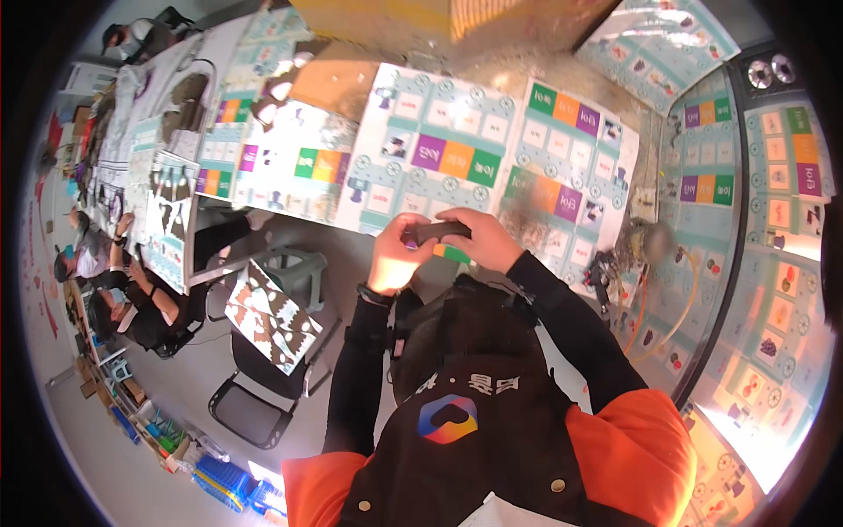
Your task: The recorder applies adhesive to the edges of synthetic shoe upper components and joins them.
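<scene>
My left hand [395, 256] and my right hand [485, 239] meet in front of my chest, just off the near edge of the table. Between them is a small dark brown strip-like piece [437, 232], gripped from both ends with the fingers closed on it. Its exact kind does not show. A bit of green and orange [452, 253] appears just below the piece; I cannot tell whether it belongs to it. Beyond my hands lie printed sheets [378, 198] with purple, orange and green blocks, covering the table.
A metal device with hoses [606, 272] stands at the table's right end. Large printed panels [702, 228] line the right side. To my left are a black chair [250, 413] with a dark patterned sheet [270, 318] and a green stool [299, 268]. Other people [132, 281] sit farther left.
</scene>
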Action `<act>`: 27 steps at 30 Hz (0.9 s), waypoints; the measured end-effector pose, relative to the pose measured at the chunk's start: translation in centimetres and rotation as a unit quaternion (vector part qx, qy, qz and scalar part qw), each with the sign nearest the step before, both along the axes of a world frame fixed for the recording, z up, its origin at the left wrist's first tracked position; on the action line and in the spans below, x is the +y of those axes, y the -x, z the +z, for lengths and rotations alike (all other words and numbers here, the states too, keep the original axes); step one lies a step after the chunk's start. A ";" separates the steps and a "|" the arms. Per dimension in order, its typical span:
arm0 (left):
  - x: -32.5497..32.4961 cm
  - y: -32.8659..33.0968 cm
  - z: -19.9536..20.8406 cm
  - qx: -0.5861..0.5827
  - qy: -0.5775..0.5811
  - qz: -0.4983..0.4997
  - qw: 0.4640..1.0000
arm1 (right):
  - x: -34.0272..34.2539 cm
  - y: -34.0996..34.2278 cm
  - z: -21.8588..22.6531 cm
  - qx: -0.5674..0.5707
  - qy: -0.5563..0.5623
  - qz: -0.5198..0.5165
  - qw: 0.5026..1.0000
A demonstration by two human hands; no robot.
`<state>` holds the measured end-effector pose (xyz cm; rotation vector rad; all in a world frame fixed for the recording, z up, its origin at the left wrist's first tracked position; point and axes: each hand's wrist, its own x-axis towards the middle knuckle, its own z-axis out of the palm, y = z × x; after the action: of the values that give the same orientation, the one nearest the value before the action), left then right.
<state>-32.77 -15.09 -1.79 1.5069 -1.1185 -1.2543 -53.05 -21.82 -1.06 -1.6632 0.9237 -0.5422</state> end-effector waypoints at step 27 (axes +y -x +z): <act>6.9 -12.9 17.2 0.177 0.281 -0.117 0.936 | 6.8 -10.7 18.0 -0.261 -0.219 0.154 0.927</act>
<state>-19.85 -8.16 15.41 0.7052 -1.2923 -1.1671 -42.37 -15.05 16.90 -1.1388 0.3440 -0.4839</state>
